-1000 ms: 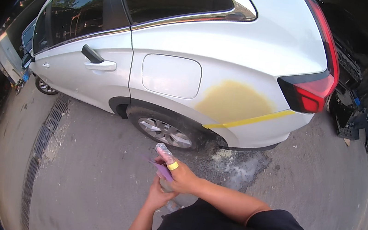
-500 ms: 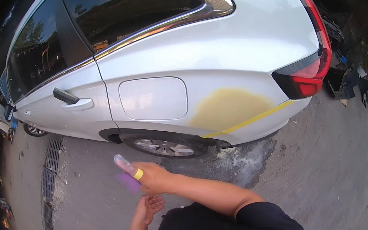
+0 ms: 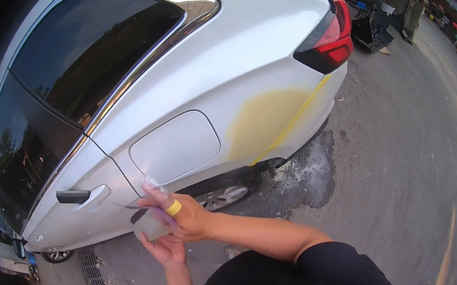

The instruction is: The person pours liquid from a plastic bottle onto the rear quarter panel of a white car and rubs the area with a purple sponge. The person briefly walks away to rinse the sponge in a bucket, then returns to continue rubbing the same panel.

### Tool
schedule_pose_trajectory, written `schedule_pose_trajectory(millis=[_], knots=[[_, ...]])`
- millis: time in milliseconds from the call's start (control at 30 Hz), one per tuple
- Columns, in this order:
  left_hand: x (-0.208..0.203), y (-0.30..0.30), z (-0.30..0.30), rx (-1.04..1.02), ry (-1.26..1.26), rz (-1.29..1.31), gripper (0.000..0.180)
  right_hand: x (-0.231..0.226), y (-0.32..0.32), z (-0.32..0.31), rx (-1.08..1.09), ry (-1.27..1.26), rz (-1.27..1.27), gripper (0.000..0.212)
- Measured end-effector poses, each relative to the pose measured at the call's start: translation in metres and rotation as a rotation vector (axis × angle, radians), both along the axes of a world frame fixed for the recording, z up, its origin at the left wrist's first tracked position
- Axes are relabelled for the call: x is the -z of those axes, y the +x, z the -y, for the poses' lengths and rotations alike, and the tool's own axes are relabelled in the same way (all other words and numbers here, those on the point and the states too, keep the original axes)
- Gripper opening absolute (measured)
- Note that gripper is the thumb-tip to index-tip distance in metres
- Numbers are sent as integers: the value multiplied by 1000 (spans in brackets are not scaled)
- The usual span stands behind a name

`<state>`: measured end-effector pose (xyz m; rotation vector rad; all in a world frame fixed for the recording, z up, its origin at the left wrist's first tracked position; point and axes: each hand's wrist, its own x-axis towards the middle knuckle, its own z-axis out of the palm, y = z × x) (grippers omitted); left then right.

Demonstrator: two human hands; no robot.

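Observation:
My right hand (image 3: pixel 191 218) reaches in from the right with its fingers closed on a thin purple sheet (image 3: pixel 168 216). Clear film (image 3: pixel 156 190) covers its outstretched finger, with a yellow tape band (image 3: pixel 174 208) around the base. Just below, my left hand (image 3: pixel 169 250) is turned palm up, fingers curled against a whitish, translucent piece (image 3: pixel 151 226) whose kind I cannot make out. Both hands are close together in front of the white car (image 3: pixel 252 47). Yellowish primer (image 3: pixel 261 115) covers a patch of its rear panel, edged by yellow masking tape (image 3: pixel 301 113).
The fuel flap (image 3: pixel 176 146), door handle (image 3: pixel 80 197) and rear wheel (image 3: pixel 224 198) lie near my hands. A drain grate (image 3: pixel 93 272) runs along the ground at lower left. Wet, whitish stains (image 3: pixel 311 173) mark the pavement under the bumper. Black crates (image 3: pixel 372 34) stand at the back right.
My view has turned and come nearer the car's side. My left hand has risen to meet the right, and the whitish piece now shows between them.

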<state>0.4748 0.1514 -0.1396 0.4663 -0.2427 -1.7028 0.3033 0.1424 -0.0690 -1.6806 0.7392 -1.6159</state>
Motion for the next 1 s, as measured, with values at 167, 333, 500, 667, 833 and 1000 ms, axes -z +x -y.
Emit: schedule_pose_trajectory(millis=[167,333,500,667,833,1000], knots=[[-64,19,66,-6,-259,355,67,18,-51,-38,454,249,203,63],[-117,-42,135,154,-772,501,71,78,-92,-94,752,579,383,60],[-171,-127,185,285,-1158,716,87,104,-111,-80,1124,591,251,73],[-197,-198,218,397,-1490,857,91,118,-137,-21,1265,513,157,78],[-207,-235,241,500,-1687,861,91,100,-135,26,1320,648,-50,84],[-211,-259,251,560,-1755,883,94,84,-129,45,1488,626,-176,75]])
